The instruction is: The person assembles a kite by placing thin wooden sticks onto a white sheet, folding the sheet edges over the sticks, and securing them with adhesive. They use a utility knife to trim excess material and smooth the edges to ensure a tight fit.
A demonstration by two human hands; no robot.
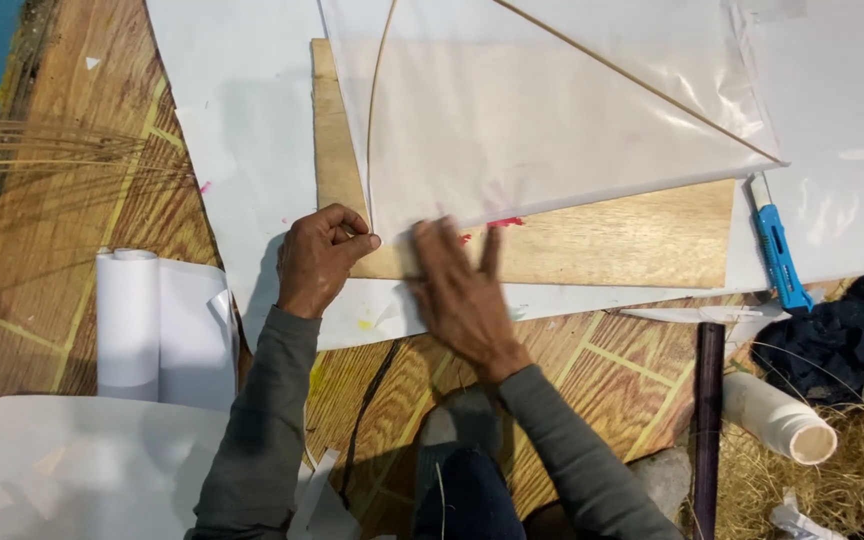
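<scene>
A translucent white kite sheet lies over a wooden board, with a thin curved bamboo stick and a straight diagonal stick on it. My left hand is closed in a pinch at the lower end of the curved stick, at the sheet's bottom corner. My right hand lies flat with fingers spread, pressing the sheet's lower edge against the board. Small red marks show near the fingertips.
A blue utility knife lies right of the board. A roll of white paper sits at left, more white sheets around. A white tube, a dark rod, dark cloth and straw lie at lower right. Thin sticks fan out at far left.
</scene>
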